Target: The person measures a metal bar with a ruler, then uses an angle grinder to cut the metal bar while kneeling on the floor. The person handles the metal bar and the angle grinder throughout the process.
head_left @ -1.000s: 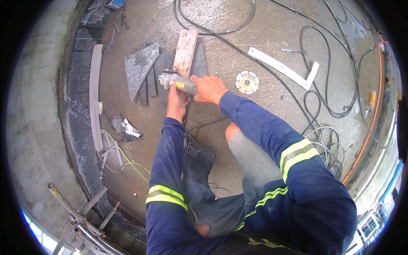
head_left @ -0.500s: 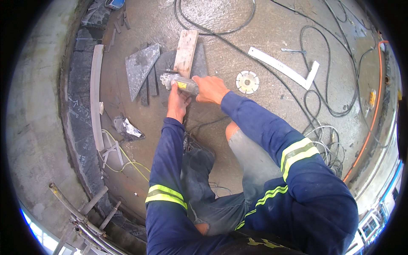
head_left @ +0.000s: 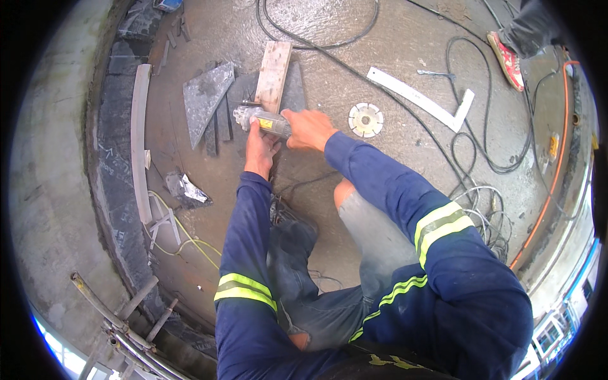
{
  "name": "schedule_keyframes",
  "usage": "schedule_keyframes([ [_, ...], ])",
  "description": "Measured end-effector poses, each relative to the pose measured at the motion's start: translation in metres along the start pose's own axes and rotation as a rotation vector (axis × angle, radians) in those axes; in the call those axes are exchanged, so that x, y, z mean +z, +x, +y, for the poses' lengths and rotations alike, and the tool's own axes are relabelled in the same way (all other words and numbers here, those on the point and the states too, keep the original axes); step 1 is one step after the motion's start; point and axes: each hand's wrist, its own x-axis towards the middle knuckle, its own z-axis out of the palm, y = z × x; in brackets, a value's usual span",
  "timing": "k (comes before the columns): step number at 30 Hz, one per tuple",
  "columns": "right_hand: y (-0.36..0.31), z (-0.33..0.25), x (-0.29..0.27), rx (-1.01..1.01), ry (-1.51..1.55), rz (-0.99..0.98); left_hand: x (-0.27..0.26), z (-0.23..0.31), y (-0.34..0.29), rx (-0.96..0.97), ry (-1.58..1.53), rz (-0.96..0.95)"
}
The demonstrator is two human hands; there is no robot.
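Note:
An angle grinder [head_left: 268, 123] with a grey body and a yellow label lies sideways between my two hands. My left hand [head_left: 258, 151] is closed round its underside near the gear head, thumb along the body. The rear end is gripped by my right hand [head_left: 309, 128]. A disc at the grinder's head meets the near end of a wooden board [head_left: 275, 75]; whether it touches cannot be made out. Under the board lies a dark stone slab [head_left: 295, 88]. Left of it are a triangular grey slab piece [head_left: 206, 101] and narrow dark strips [head_left: 217, 130].
A segmented cutting disc [head_left: 366, 120] lies right of my hands, near a white L-shaped square [head_left: 415, 96] and a spanner-like tool [head_left: 436, 74]. Black cables [head_left: 342, 62] loop over the wet floor. Another person's red shoe [head_left: 506, 62] stands at upper right. Metal poles [head_left: 114, 310] stand lower left.
Another person's leg and red shoe have come in at the upper right. The whole view has shifted slightly; both my hands keep their hold on the grinder.

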Motion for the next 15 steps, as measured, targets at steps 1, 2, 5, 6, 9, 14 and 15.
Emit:
schedule_keyframes([
  [1, 0.0021, 0.0003, 0.0010, 0.010, -0.013, -0.017, 0.0005, 0.0031, 0.0022, -0.012, 0.000, 0.011],
  [2, 0.0033, 0.0010, 0.0019, 0.020, -0.025, -0.034, 0.0011, 0.0011, 0.0011, -0.010, 0.002, 0.001],
  [5, -0.0036, 0.0077, 0.0031, 0.009, -0.022, -0.036, 0.0033, -0.0047, -0.0036, -0.001, 0.001, -0.027],
  [6, -0.0021, 0.0079, 0.0038, 0.004, -0.017, -0.012, 0.0035, -0.0031, -0.0034, 0.007, -0.003, -0.035],
  [9, -0.0018, 0.0019, 0.0026, -0.003, -0.005, 0.018, -0.0031, -0.0029, 0.0002, 0.004, 0.006, -0.038],
  [14, -0.0022, 0.0052, 0.0026, -0.003, -0.024, -0.001, -0.0003, -0.0065, 0.0024, -0.004, -0.004, -0.033],
  [15, -0.0021, 0.0084, 0.0025, 0.009, -0.029, -0.015, 0.0024, -0.0065, 0.0012, -0.003, 0.003, -0.033],
])
